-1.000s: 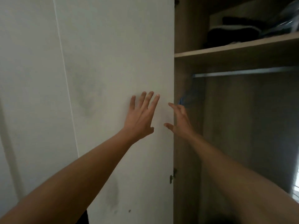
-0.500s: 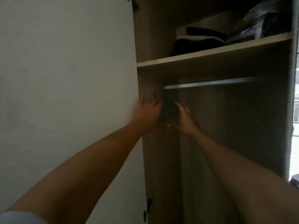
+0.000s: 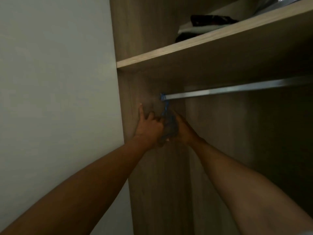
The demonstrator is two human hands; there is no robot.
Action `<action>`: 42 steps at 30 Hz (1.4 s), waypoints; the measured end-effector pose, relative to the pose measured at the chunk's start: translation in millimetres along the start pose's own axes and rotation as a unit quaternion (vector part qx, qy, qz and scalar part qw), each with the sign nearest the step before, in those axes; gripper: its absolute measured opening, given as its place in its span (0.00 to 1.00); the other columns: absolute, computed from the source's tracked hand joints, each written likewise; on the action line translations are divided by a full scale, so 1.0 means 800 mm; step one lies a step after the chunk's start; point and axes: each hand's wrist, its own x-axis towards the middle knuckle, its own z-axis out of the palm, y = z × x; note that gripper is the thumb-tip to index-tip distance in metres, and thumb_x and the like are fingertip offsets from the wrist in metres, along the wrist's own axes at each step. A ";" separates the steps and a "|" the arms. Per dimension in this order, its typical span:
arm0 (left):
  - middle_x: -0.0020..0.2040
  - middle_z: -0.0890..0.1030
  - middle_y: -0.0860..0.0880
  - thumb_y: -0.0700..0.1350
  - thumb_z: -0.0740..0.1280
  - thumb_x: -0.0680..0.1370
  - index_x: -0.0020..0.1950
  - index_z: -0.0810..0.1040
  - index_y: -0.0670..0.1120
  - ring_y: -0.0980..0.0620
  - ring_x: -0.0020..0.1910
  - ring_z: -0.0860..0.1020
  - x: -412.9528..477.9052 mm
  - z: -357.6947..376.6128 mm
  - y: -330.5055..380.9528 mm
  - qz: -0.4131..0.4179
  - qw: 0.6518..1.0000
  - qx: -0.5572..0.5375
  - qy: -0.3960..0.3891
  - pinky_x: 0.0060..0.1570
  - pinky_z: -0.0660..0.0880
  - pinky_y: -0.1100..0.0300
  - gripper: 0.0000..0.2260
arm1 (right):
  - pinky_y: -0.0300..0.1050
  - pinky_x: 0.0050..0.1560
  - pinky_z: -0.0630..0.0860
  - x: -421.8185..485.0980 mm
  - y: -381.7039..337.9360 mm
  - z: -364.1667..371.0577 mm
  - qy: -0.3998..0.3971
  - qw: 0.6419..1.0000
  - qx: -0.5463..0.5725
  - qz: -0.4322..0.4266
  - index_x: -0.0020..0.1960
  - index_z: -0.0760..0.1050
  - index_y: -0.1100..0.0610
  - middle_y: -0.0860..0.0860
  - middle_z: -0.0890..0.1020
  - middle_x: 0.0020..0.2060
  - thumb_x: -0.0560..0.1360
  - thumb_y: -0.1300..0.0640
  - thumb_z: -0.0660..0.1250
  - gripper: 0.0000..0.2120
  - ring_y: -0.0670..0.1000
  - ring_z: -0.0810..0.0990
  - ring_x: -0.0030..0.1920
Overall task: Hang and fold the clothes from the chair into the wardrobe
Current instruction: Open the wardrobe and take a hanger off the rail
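The wardrobe stands open, and a metal rail point(image 3: 237, 89) runs under its wooden shelf point(image 3: 203, 41). A blue hanger point(image 3: 166, 107) hooks over the rail's left end, with a dark bundle below it between my hands. My left hand point(image 3: 149, 128) holds that bundle from the left, fingers curled and index finger pointing up along the side wall. My right hand point(image 3: 184, 131) grips it from the right. The dim light hides what the bundle consists of. No chair or loose clothes are in view.
The white wardrobe door point(image 3: 59, 82) fills the left side, swung open. Folded dark and white clothes point(image 3: 208, 22) lie on the shelf, with a plastic bag point(image 3: 279, 4) at the top right. The hanging space under the rail is dark.
Both hands left the door's face and edge and moved into the wardrobe, closing on the hanger bundle at the rail's left end. The view moved closer and to the right.
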 end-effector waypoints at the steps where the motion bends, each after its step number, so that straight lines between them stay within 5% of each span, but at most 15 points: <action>1: 0.71 0.73 0.45 0.67 0.67 0.72 0.78 0.61 0.46 0.41 0.75 0.60 0.003 0.003 0.000 0.002 1.000 0.009 -0.001 0.67 0.35 0.25 0.42 | 0.60 0.73 0.66 0.010 0.006 0.002 -0.004 1.000 -0.024 -0.010 0.81 0.52 0.50 0.53 0.60 0.79 0.63 0.44 0.81 0.56 0.52 0.64 0.76; 4: 0.69 0.75 0.45 0.66 0.66 0.73 0.78 0.61 0.46 0.41 0.76 0.57 0.011 0.008 0.000 0.001 1.000 0.020 0.003 0.68 0.34 0.26 0.40 | 0.60 0.74 0.64 0.042 0.041 0.012 -0.029 0.999 -0.024 -0.011 0.81 0.45 0.55 0.55 0.55 0.80 0.49 0.38 0.81 0.73 0.56 0.57 0.79; 7: 0.66 0.77 0.45 0.64 0.69 0.72 0.77 0.62 0.45 0.42 0.75 0.58 0.019 0.012 0.003 -0.011 0.999 0.028 0.013 0.67 0.32 0.27 0.39 | 0.61 0.74 0.65 0.040 0.026 0.005 -0.034 0.999 -0.031 -0.028 0.81 0.43 0.55 0.56 0.56 0.79 0.49 0.43 0.83 0.73 0.56 0.59 0.78; 11: 0.65 0.77 0.46 0.64 0.69 0.71 0.76 0.64 0.45 0.43 0.74 0.60 0.024 0.013 0.006 -0.022 0.999 0.025 0.014 0.67 0.32 0.27 0.39 | 0.57 0.74 0.65 0.040 0.021 -0.004 -0.028 0.999 -0.016 -0.042 0.81 0.46 0.58 0.57 0.58 0.78 0.52 0.61 0.87 0.69 0.56 0.61 0.77; 15: 0.68 0.75 0.44 0.66 0.68 0.71 0.77 0.62 0.46 0.42 0.75 0.59 0.024 0.012 0.010 -0.020 0.999 0.031 0.005 0.66 0.32 0.25 0.41 | 0.58 0.72 0.68 0.046 0.033 -0.012 -0.036 0.997 -0.005 -0.066 0.81 0.47 0.51 0.54 0.60 0.77 0.48 0.49 0.86 0.72 0.55 0.63 0.76; 23: 0.69 0.74 0.45 0.63 0.74 0.66 0.77 0.61 0.46 0.45 0.73 0.62 0.030 0.014 0.010 -0.033 0.998 0.055 0.012 0.62 0.28 0.27 0.46 | 0.53 0.73 0.67 0.046 0.033 -0.014 -0.040 0.997 -0.004 -0.061 0.81 0.49 0.54 0.55 0.60 0.76 0.50 0.57 0.88 0.69 0.55 0.62 0.76; 33: 0.73 0.70 0.45 0.63 0.76 0.65 0.78 0.60 0.47 0.43 0.75 0.59 0.052 -0.006 0.002 0.004 0.996 0.086 0.017 0.65 0.40 0.21 0.48 | 0.53 0.72 0.66 0.051 0.036 -0.037 0.006 0.996 -0.047 -0.070 0.80 0.54 0.54 0.56 0.62 0.75 0.52 0.55 0.87 0.64 0.57 0.62 0.75; 42: 0.74 0.69 0.47 0.63 0.75 0.66 0.78 0.62 0.49 0.43 0.77 0.57 0.085 -0.012 0.014 0.057 0.995 0.069 0.046 0.64 0.35 0.21 0.45 | 0.59 0.64 0.75 0.025 0.054 -0.073 0.030 0.995 -0.093 -0.017 0.79 0.58 0.51 0.55 0.70 0.69 0.46 0.36 0.78 0.66 0.59 0.71 0.67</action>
